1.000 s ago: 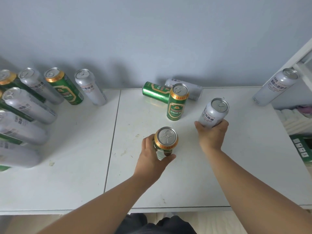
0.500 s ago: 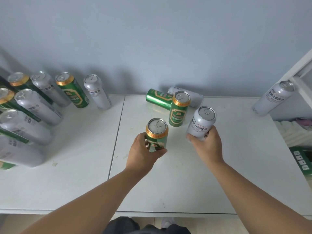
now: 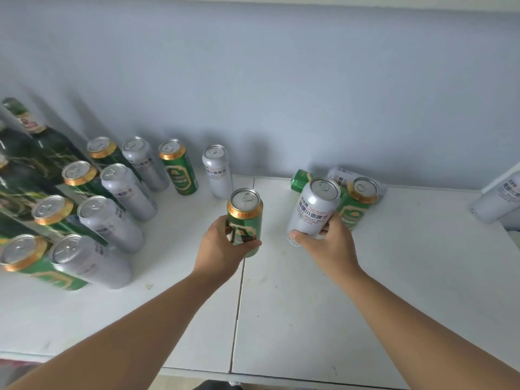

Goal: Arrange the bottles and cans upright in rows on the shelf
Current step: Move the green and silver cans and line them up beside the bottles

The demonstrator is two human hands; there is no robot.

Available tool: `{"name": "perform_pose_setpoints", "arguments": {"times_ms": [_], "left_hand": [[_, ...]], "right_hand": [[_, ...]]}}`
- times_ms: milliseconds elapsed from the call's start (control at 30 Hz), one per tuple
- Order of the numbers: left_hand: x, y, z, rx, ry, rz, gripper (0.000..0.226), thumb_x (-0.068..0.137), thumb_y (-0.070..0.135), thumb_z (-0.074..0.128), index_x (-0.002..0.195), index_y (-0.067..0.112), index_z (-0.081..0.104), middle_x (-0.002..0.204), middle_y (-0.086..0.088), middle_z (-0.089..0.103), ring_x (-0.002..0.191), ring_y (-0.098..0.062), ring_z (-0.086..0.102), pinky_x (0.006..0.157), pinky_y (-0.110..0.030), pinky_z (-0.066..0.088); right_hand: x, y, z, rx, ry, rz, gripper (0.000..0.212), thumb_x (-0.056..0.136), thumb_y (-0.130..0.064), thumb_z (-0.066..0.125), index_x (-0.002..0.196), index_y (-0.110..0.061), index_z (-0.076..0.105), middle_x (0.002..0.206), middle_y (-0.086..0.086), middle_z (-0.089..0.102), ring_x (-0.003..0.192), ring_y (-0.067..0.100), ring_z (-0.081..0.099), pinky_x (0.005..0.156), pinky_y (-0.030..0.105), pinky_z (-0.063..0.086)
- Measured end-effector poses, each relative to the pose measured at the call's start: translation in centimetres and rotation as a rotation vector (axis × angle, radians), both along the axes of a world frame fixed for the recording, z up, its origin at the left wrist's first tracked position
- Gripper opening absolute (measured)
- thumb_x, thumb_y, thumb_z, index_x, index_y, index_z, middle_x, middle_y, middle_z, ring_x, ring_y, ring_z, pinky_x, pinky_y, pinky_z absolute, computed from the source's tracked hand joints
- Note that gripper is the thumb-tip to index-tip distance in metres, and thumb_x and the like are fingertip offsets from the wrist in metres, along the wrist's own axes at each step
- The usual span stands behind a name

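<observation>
Gripping a green can [image 3: 244,220] in my left hand [image 3: 222,249] and a silver can [image 3: 312,212] in my right hand [image 3: 329,246], both right of the standing rows [image 3: 123,192], I judge a careless set-down could topple them.

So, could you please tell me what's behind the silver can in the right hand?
Behind the held silver can, an upright green can stands, its left side covered. Beyond lie a toppled green can and toppled silver can; only parts show.
</observation>
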State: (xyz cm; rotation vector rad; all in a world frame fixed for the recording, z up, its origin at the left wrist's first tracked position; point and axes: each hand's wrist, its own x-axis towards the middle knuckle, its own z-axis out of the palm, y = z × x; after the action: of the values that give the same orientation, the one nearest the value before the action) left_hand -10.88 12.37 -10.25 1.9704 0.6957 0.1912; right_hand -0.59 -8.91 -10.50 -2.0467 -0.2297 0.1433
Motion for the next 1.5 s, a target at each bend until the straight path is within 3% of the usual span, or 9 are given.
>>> {"name": "perform_pose_setpoints", "arguments": {"times_ms": [167,433,567,700,800,967,1300,1367,1500], "left_hand": [[-0.5,5.4,0.7,0.028,-0.013,0.073,0.059,0.071,0.033,0.089,0.122,0.024,0.060,0.106,0.015,0.066,0.098,-0.005,0.060,0.069,-0.012,0.040],[-0.5,11.4,0.2,0.082,-0.001,0.110,0.052,0.073,0.031,0.087,0.119,0.025,0.064,0.101,0.013,0.068,0.094,-0.010,0.064,0.067,-0.014,0.042],[0.3,13.3,-0.7,0.032,-0.004,0.144,0.055,0.074,0.025,0.087,0.123,0.022,0.063,0.100,0.015,0.066,0.087,0.006,0.058,0.066,-0.007,0.038],[1.8,14.9,-1.9,-0.022,0.000,0.188,0.056,0.075,0.022,0.087,0.126,0.022,0.062,0.104,0.015,0.064,0.089,0.001,0.058,0.061,-0.001,0.037],[2.4,15.7,-2.8,-0.058,-0.007,0.233,0.057,0.076,0.024,0.087,0.126,0.022,0.060,0.104,0.017,0.063,0.094,-0.004,0.059,0.062,-0.002,0.034],[2.7,16.8,-4.0,-0.107,-0.036,0.248,0.055,0.079,0.019,0.085,0.126,0.025,0.057,0.100,0.022,0.060,0.078,0.023,0.048,0.057,0.006,0.033],[2.5,18.0,-4.9,-0.117,-0.075,0.179,0.058,0.081,0.014,0.083,0.131,0.022,0.054,0.108,0.020,0.060,0.081,0.034,0.047,0.065,0.008,0.034],[2.6,18.1,-5.1,-0.116,-0.079,0.175,0.059,0.080,0.015,0.083,0.131,0.023,0.054,0.113,0.019,0.061,0.088,0.030,0.051,0.073,0.004,0.038],[2.6,18.3,-5.3,-0.123,-0.087,0.171,0.061,0.077,0.021,0.084,0.130,0.027,0.054,0.123,0.014,0.066,0.111,-0.001,0.062,0.098,-0.029,0.051]], "right_hand": [[0.1,5.7,0.6,0.003,0.021,0.116,0.054,0.065,-0.034,0.092,0.108,-0.029,0.060,0.099,-0.018,0.071,0.089,-0.003,0.065,0.079,0.026,0.054],[1.0,12.5,-0.4,-0.074,0.035,0.215,0.057,0.064,-0.038,0.089,0.112,-0.028,0.059,0.103,-0.016,0.070,0.095,0.006,0.067,0.085,0.042,0.058],[1.3,15.1,-1.2,-0.085,0.061,0.228,0.054,0.067,-0.030,0.088,0.111,-0.024,0.058,0.101,-0.013,0.070,0.092,0.008,0.067,0.084,0.038,0.057],[1.9,17.4,-2.1,-0.089,0.087,0.238,0.049,0.068,-0.022,0.089,0.106,-0.026,0.059,0.097,-0.012,0.070,0.085,-0.001,0.065,0.073,0.024,0.052],[2.4,18.8,-2.8,-0.098,0.107,0.242,0.054,0.068,-0.023,0.089,0.112,-0.024,0.059,0.101,-0.011,0.070,0.090,0.004,0.066,0.076,0.028,0.053],[2.6,20.8,-4.0,-0.098,0.120,0.255,0.056,0.068,-0.024,0.088,0.113,-0.027,0.055,0.107,-0.010,0.068,0.096,0.014,0.068,0.086,0.039,0.056],[2.5,23.2,-5.2,-0.074,0.144,0.268,0.063,0.066,-0.024,0.089,0.120,-0.022,0.057,0.111,-0.008,0.070,0.100,0.012,0.069,0.089,0.042,0.057],[2.5,23.1,-5.2,-0.075,0.148,0.270,0.063,0.066,-0.025,0.089,0.121,-0.022,0.058,0.111,-0.008,0.071,0.100,0.011,0.069,0.089,0.040,0.057],[2.3,23.0,-4.8,-0.063,0.152,0.274,0.060,0.070,-0.019,0.088,0.122,-0.021,0.058,0.112,-0.008,0.071,0.101,0.013,0.068,0.087,0.034,0.055]]}}
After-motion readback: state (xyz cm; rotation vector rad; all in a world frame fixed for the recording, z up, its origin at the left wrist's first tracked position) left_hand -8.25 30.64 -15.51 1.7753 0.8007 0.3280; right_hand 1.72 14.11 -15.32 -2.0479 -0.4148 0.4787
